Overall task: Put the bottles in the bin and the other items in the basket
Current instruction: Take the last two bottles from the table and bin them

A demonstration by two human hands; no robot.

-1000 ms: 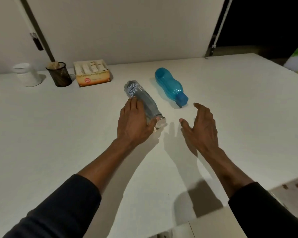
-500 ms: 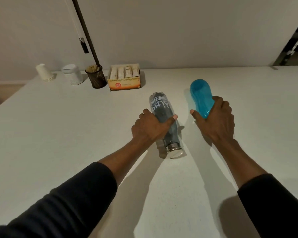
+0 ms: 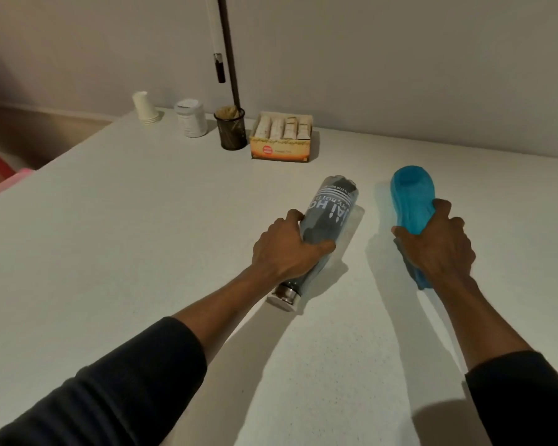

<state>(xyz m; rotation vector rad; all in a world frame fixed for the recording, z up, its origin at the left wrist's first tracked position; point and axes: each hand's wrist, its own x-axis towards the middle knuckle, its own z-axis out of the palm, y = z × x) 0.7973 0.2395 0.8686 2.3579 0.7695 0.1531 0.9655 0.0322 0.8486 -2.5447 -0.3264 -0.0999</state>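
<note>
A dark grey bottle with white lettering and a silver cap is tilted up off the white table, base pointing away from me. My left hand is wrapped around its middle. To its right, a blue plastic bottle is also raised with its base away from me, and my right hand grips its lower part, hiding the neck and cap. No bin or basket is in view.
Along the back wall stand a stack of white paper cups, a white jar, a black mesh holder with sticks, and an orange box of sachets. A dark pole leans on the wall. The table's left edge drops off.
My right hand went from open above the table to gripping the blue bottle. Both bottles turned base-away and lifted at an angle. The view swung to the left.
</note>
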